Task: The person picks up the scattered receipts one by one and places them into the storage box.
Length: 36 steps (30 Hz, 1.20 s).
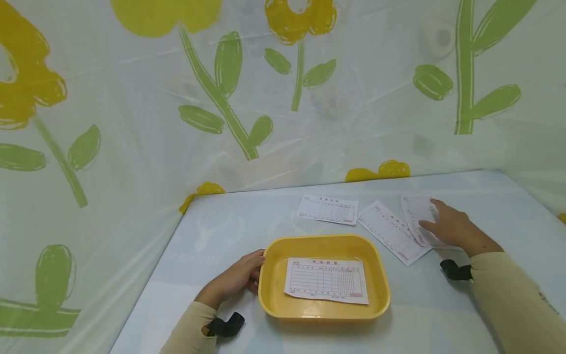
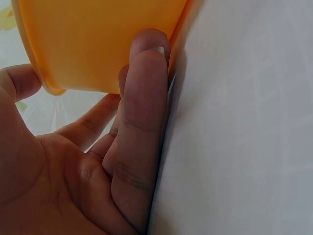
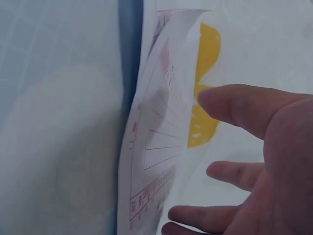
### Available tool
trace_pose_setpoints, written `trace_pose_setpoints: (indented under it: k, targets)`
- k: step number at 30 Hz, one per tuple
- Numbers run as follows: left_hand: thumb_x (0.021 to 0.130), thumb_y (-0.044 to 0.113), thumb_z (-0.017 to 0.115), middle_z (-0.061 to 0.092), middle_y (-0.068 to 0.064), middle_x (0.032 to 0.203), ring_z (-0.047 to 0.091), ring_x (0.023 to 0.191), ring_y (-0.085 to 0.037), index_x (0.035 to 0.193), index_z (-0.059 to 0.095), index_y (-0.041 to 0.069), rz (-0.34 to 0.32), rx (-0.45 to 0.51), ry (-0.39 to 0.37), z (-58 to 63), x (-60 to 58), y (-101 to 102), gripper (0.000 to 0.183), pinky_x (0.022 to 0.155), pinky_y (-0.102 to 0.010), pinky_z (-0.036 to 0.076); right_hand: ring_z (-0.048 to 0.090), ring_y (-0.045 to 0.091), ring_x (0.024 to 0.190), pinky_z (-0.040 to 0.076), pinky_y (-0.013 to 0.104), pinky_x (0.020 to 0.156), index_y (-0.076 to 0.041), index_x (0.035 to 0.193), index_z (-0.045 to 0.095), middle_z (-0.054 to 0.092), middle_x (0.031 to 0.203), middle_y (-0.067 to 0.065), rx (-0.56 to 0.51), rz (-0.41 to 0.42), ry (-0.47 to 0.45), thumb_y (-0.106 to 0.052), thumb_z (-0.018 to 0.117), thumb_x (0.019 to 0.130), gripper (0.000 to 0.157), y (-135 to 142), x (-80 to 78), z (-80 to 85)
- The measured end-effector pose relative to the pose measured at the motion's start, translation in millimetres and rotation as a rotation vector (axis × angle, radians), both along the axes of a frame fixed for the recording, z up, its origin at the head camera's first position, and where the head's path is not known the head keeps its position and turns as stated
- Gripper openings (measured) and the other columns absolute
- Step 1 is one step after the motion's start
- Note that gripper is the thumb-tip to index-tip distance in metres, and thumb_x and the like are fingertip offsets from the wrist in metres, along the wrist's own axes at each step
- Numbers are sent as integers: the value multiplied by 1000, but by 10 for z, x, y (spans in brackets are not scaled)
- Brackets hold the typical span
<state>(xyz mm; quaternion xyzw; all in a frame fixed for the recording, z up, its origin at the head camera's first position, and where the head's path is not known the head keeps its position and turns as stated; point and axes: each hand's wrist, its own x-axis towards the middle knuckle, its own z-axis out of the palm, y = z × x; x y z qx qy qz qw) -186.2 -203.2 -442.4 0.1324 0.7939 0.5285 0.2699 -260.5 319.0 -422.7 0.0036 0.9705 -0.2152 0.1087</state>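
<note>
A shallow yellow plastic tray (image 1: 325,310) holds one printed paper form (image 1: 326,280), lying flat inside it. At the tray's left side, my left hand (image 1: 236,275) holds it, thumb at the rim and fingers against the outer wall in the left wrist view. My right hand (image 1: 455,223) is over the rightmost paper form (image 1: 417,211) with thumb and fingers spread. In the right wrist view, that paper (image 3: 154,137) bends up from the table, beside the separated fingers. Another form (image 1: 391,233) lies slanted, partly under the rightmost one.
One more printed form (image 1: 328,209) lies on the table behind the tray. A pale cover lies over the table (image 1: 212,231), and a white curtain (image 1: 353,123) with yellow flowers and green leaves hangs along its back edge. Each wrist wears a black strap (image 1: 227,325).
</note>
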Motion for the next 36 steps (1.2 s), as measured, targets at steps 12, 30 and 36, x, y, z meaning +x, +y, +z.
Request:
trace_pose_setpoints:
  k: [12,30,36]
  targets:
    - [108,38,33,73,-7,92,69,80,-16,147,41,8,-11,16,1,24,9,0,50,69,-32,58,25,67,131,27,75,106,17,150,-5,17,145,51,40,19,-44,-47,69,87,116,-41,26,2]
    - [108,36,32,71,-3,88,69,79,-14,142,44,7,-20,9,6,16,-15,11,46,68,-31,58,29,67,125,32,78,100,12,150,-15,17,146,48,57,-26,-53,-46,70,87,121,-89,68,42]
    - [108,37,32,72,-4,90,70,80,-15,143,43,8,-30,10,6,11,-13,7,47,69,-32,59,30,66,120,28,80,98,12,151,-11,19,145,49,58,-45,-52,-43,72,87,118,-113,70,52]
